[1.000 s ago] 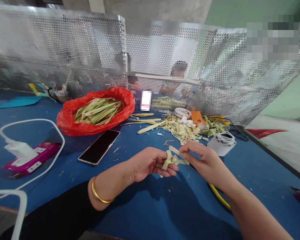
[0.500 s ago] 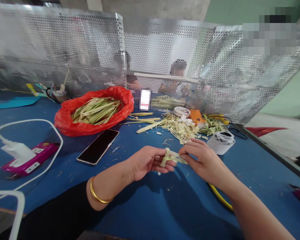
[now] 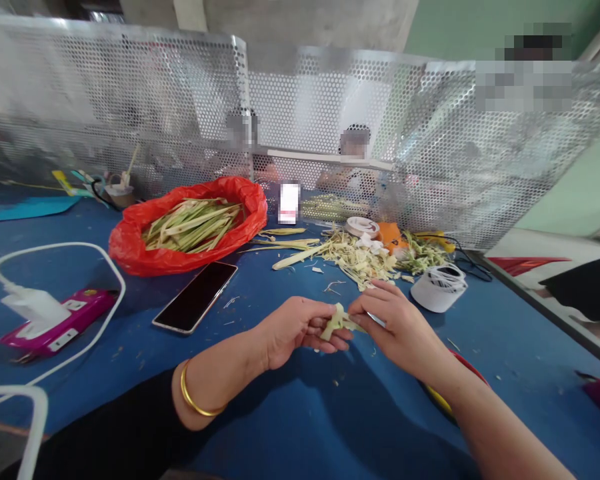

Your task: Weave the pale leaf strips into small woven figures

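Observation:
Between my two hands is a small folded piece of pale green leaf strip (image 3: 336, 323), above the blue table (image 3: 290, 427). My left hand (image 3: 307, 327) pinches it between thumb and fingers, palm turned up. My right hand (image 3: 387, 317) has its thumb and forefinger closed on the strip's loose end at the right. Part of that end is hidden behind my right fingers. Beyond my hands lies a heap of leaf scraps (image 3: 363, 263), with a few longer pale strips (image 3: 295, 257) to its left.
A red plastic bag (image 3: 190, 260) of long green strips stands at the left, with a phone (image 3: 196, 297) in front. A purple power strip (image 3: 55, 327) with a white cable is further left. White rolled tape (image 3: 439, 288) sits right. A perforated metal screen (image 3: 320, 100) rises behind.
My right hand has moved slightly left, closer to my left hand, so less of the loose strip end shows. A dark shape has come further into view at the right edge.

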A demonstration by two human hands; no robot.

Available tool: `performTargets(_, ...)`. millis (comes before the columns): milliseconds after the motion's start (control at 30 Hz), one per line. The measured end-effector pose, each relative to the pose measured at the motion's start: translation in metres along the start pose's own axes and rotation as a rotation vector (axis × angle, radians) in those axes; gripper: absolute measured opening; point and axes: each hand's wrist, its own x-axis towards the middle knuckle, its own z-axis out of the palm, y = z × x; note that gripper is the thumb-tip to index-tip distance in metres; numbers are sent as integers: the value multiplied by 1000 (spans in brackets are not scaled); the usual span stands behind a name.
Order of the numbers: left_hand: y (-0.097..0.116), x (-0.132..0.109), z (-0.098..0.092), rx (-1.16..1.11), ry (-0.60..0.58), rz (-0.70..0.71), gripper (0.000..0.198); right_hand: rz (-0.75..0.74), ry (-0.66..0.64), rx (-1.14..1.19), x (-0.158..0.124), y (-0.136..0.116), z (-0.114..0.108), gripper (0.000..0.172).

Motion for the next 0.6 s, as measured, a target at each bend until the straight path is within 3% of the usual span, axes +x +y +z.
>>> performTargets(167,-1,1,0,-12,-6,16,37,16,40,39,0,-3,7,17)
performTargets(433,-5,3,2,43,42,58,70,158,120,192,2,-8,17,16)
performTargets(600,-5,0,3,61,3,128,54,227,201,186,1,-8,22,13)
